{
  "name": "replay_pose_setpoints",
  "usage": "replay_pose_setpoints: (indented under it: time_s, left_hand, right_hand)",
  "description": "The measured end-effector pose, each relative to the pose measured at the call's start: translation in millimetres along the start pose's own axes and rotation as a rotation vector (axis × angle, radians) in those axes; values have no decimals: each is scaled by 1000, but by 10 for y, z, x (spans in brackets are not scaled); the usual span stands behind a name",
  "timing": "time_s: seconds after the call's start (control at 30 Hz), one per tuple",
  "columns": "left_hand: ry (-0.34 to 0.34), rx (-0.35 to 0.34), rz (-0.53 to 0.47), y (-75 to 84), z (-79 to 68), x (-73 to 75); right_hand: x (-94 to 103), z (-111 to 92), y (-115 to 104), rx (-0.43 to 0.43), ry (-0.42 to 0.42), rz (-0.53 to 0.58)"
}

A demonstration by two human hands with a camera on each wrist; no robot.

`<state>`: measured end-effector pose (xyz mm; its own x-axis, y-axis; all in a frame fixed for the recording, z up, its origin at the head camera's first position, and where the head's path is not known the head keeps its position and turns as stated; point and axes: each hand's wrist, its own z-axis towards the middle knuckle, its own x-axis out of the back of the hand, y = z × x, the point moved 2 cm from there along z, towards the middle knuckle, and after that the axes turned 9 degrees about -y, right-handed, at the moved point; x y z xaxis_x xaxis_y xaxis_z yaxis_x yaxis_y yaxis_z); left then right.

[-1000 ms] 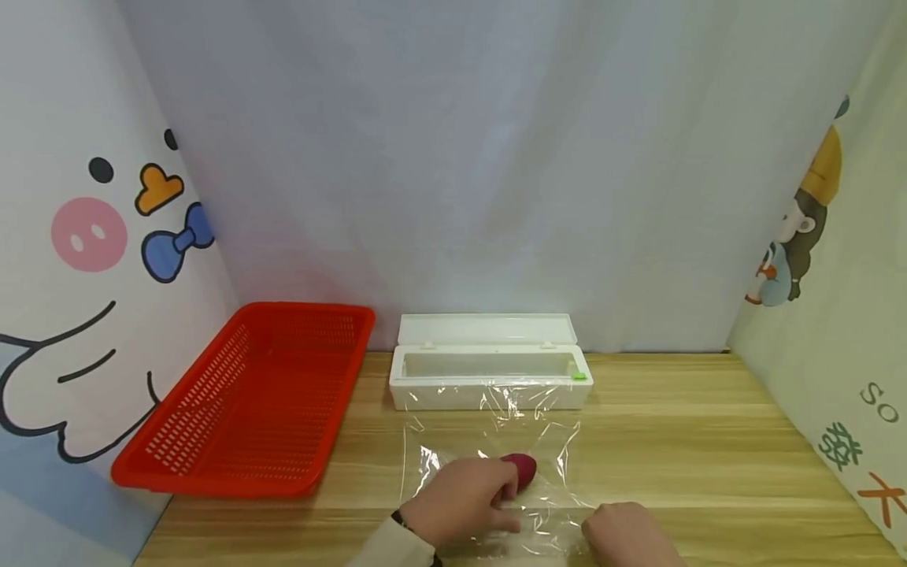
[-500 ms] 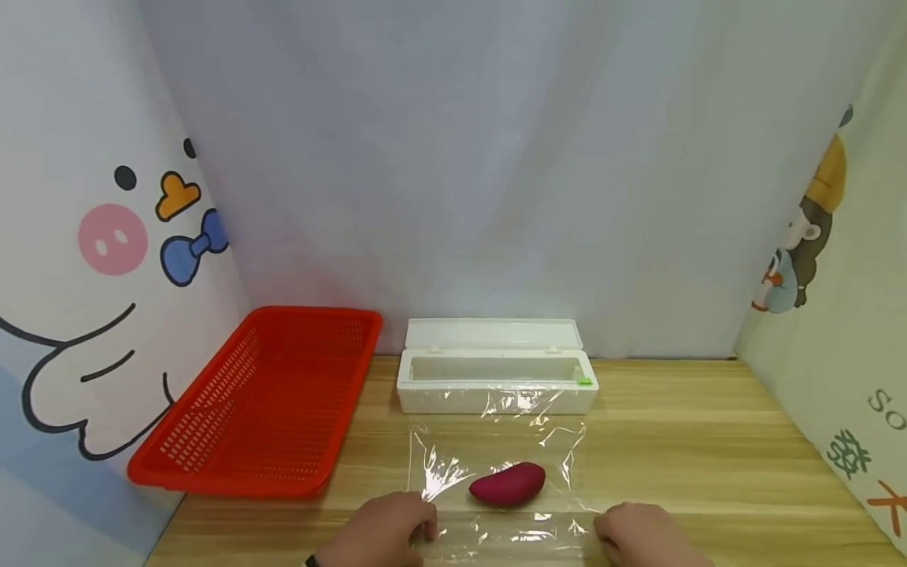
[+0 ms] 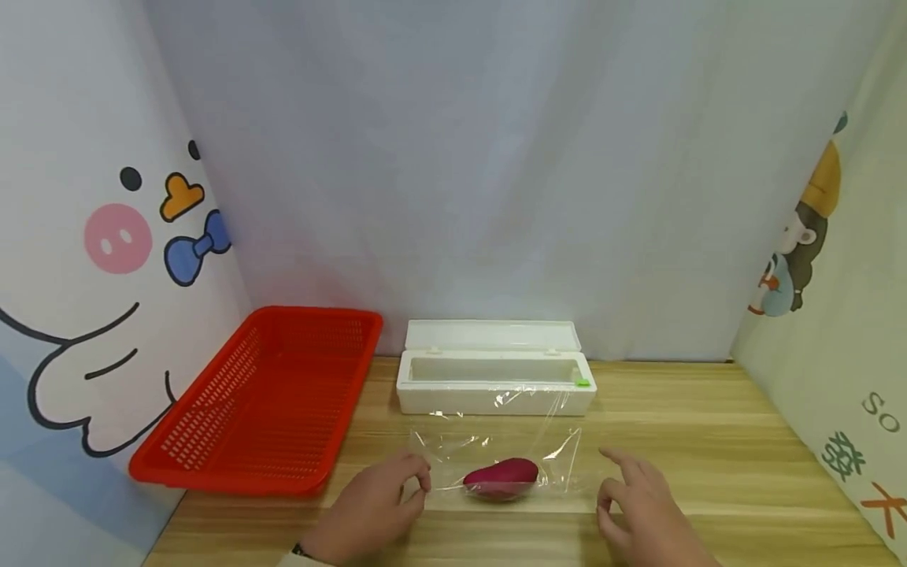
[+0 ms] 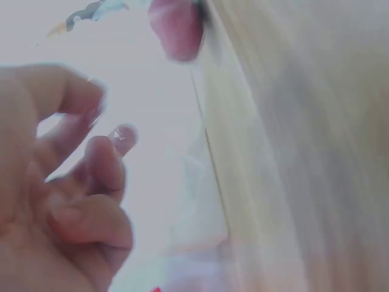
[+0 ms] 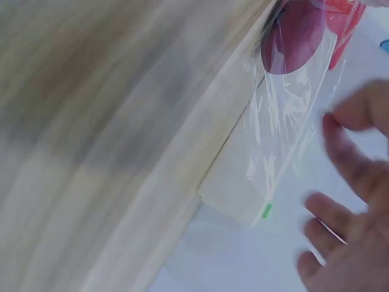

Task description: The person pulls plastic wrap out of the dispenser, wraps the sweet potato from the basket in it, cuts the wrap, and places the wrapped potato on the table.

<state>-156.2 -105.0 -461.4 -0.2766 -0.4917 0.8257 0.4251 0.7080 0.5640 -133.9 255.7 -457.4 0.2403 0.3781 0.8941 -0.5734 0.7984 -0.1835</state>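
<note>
A reddish-purple sweet potato (image 3: 505,475) lies in front of the white cling film box (image 3: 489,400), behind the raised front edge of a clear film sheet. This cling film (image 3: 563,455) stretches forward from the box. My left hand (image 3: 375,504) pinches its front left corner between thumb and forefinger; shiny film shows at those fingertips in the left wrist view. At the front right corner, my right hand (image 3: 643,508) pinches the film too, its other fingers spread in the right wrist view. Both hands are raised above the table, on either side of the sweet potato.
A red plastic basket (image 3: 269,402) stands at the left on the wooden table (image 3: 708,441). The box's lid (image 3: 492,335) is raised, and a green slider (image 3: 582,383) sits at its right end. Printed curtains enclose the back and sides.
My left hand let go of the sweet potato, moved left to the film's corner and pinched it. Both hands then lifted the film's front edge up and away from me, towards the sweet potato.
</note>
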Motion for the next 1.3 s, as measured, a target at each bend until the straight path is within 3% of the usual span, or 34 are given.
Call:
replay_pose_setpoints:
  time_s: [0.1,0.2,0.3,0.43,0.53,0.63,0.77,0.87,1.1,1.2,1.3]
  left_hand:
    - [100,61,-162,25,32,11]
    - [171,126,-286,61,52,38]
    - [181,143,-367,80,83,37]
    - [154,79,-467,104,136,-15]
    - [137,33,-488,117,169,-56]
    - [138,4,-393,120,177,-71]
    - [166,48,-208,84,120,-11]
    - [189,99,-150,44,49,97]
    - [235,52,-281,-28,-52,302]
    - [270,41,-336,-71,-50,288]
    - [354,15,-420,-116,-29,221]
  right_hand:
    - [24,68,7,-30,62,118]
    - [-45,143,-5,-78,31,177]
    - [-185,210,-47,-115,-85,129]
    - [-328,298,-98,-78,-197,-43]
    - [-349,359,-92,-43,-190,-134]
    - [-290,381,-49,-14,-123,-150]
    - [-148,337,36,38,-25,-82]
    - [-48,278,103,38,11,-17]
    - [97,143,181,-11,10,194]
    - [118,112,194,-46,-7,274]
    - [109,110,210,-109,-38,354]
